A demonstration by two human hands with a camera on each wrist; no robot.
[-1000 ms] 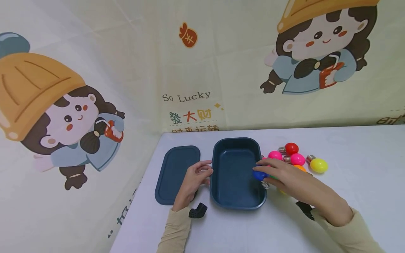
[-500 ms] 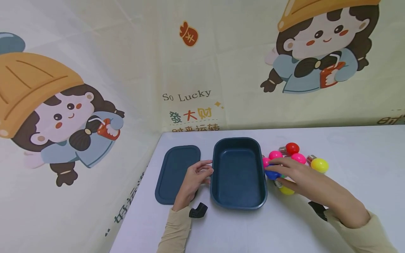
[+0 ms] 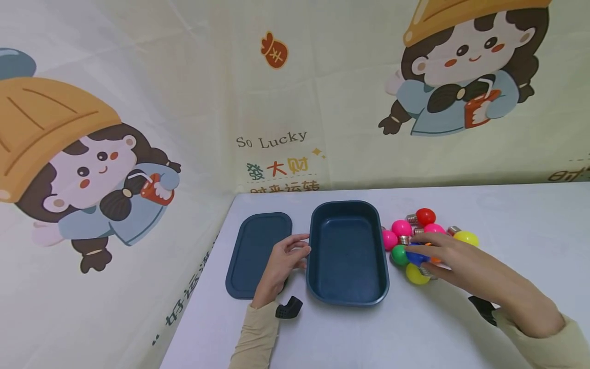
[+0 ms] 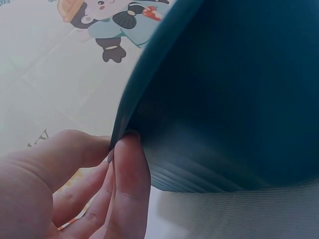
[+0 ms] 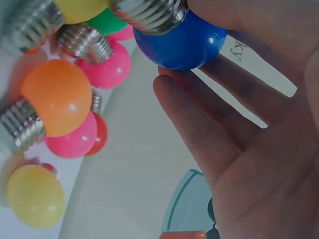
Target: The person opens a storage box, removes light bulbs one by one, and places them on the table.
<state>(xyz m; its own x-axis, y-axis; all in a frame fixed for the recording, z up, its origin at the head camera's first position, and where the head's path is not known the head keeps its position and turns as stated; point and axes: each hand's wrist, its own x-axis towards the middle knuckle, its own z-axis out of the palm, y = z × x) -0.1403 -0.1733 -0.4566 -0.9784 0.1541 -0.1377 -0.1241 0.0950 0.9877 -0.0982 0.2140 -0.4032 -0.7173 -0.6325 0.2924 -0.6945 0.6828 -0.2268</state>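
Observation:
My right hand [image 3: 456,261] holds a blue light bulb [image 3: 417,254] over a group of coloured bulbs to the right of the box. In the right wrist view, the blue bulb's silver screw base [image 5: 152,15] points left, and the thumb and fingers are around the bulb's blue globe [image 5: 182,42]. My left hand [image 3: 287,256] is at the left side of a dark blue rectangular box [image 3: 348,256]. In the left wrist view, its thumb and forefinger pinch the box's rim [image 4: 142,74] from the outside.
The pile holds a green bulb [image 3: 399,254], a red bulb [image 3: 425,216], yellow bulbs, pink bulbs and an orange bulb [image 5: 57,97]. A flat dark blue lid [image 3: 249,256] lies left of the box, partly under the left hand in view. A printed cloth [image 3: 350,102] hangs behind.
From above the box's right rim, my right hand has moved rightward with the blue bulb, over the pile. The green bulb now shows in full. The left hand and box stay in place.

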